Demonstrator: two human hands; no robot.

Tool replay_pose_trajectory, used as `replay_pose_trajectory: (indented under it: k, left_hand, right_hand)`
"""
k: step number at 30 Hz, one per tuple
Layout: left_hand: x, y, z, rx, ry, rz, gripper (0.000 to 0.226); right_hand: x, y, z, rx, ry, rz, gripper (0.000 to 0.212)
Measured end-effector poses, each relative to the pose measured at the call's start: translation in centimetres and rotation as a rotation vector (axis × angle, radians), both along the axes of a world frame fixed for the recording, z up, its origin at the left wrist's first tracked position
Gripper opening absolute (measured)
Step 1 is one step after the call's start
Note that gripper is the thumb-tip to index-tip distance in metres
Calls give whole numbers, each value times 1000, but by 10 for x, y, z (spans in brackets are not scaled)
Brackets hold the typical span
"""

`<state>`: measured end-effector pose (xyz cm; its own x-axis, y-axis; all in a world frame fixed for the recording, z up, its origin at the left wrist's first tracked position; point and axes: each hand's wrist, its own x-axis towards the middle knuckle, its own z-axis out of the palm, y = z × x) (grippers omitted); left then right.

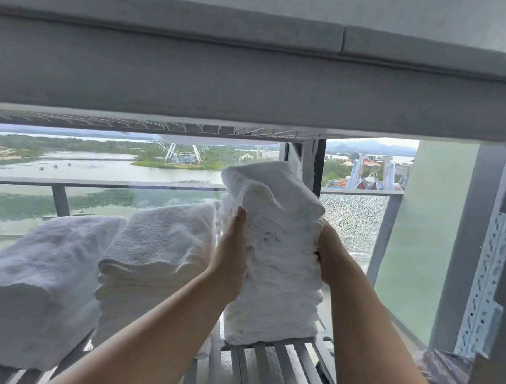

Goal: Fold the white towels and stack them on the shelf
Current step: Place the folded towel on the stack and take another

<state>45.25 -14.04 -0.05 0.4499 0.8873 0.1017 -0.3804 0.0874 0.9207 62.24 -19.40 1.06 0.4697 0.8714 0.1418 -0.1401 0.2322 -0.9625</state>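
Grip: left hand [232, 236] flat, fingers straight, pressing the tall towel stack [275, 273]; right hand [330, 252] on the opposite side, fingers hidden, hold unclear.
Shelf: slatted shelf [276, 368] carries the stack; a lower towel pile [160, 260] sits just left.

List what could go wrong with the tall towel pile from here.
1. The tall pile stands higher than the middle pile and has uneven sides. The left hand and right hand press it from both sides, so it might topple once released.
2. The top towel is rumpled and bulging, so it could slide off.
3. The upper shelf looks close, so more towels may not fit.
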Motion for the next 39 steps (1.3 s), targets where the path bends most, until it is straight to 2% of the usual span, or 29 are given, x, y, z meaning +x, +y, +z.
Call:
replay_pose_trajectory:
  k: [3, 6, 9, 11, 13, 15, 17, 18, 20, 22, 27, 32, 39]
  left_hand:
    - [-2, 0, 5, -16, 39, -36, 55]
    - [-14, 8, 28, -34, 58, -66, 59]
    - [-22, 16, 64, -5, 145, 7, 69]
    - [-20, 22, 79, 97, 278, 63, 74]
    - [-15, 33, 91, 257, 344, 169, 75]
    - [-11, 46, 101, 362, 382, 239, 74]
    - [-8, 58, 103, 342, 422, 250, 69]
    - [-8, 63, 99, 311, 424, 221, 62]
    - [-6, 68, 85, 244, 371, 117, 41]
    - [0, 70, 73, 196, 297, 31, 30]
    - [16, 76, 76, 139, 276, 47, 24]
    - [26, 79, 77, 57, 268, 1, 24]
    - [20, 73, 73, 40, 272, -140, 33]
  right_hand:
    - [-3, 2, -4, -11, -17, 24, 24]
    - [3, -2, -7, 60, -12, 82, 25]
    - [5, -6, -10, 129, 42, 87, 39]
    - [3, -8, -14, 111, 100, -28, 48]
    - [-3, -7, -26, 42, 74, -344, 47]
    - [-13, -9, -40, 124, -134, -801, 42]
    - [-22, -20, -47, 306, -595, -1076, 50]
    - [-25, -24, -49, 407, -863, -1123, 53]
    - [-37, -26, -52, 569, -1312, -1061, 60]
    - [-55, -20, -55, 604, -1537, -938, 67]
    - [-65, -1, -77, 398, -1556, -910, 79]
    - [-70, 12, -86, 366, -1569, -931, 79]
    - [-70, 13, -86, 387, -1541, -946, 75]
